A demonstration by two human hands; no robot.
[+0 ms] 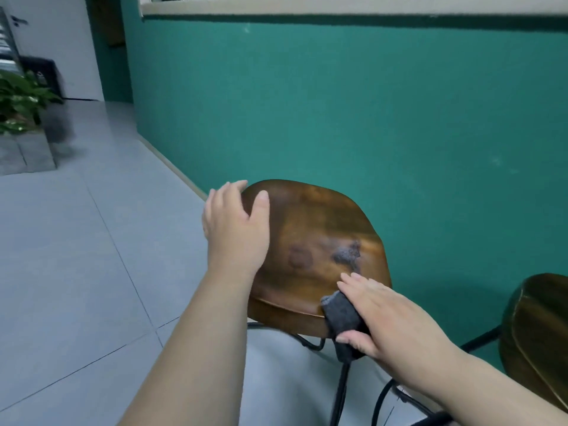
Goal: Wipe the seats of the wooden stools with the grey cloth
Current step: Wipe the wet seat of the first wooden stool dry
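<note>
A brown wooden stool seat [319, 238] on black metal legs stands before the green wall. It bears a dark wet patch and a faint ring mark near its middle. My left hand [235, 229] grips the seat's left rim, thumb on top and fingers curled over the edge. My right hand [390, 318] presses the folded grey cloth [342, 318] flat against the seat's near right edge, part of the cloth hanging below the rim. A second wooden stool seat [538, 336] shows at the far right, cut off by the frame.
The green wall [368, 103] runs close behind both stools. Grey floor tiles [76, 256] spread to the left. A potted plant [18, 99] on a low step stands at the far left, with a white door behind it.
</note>
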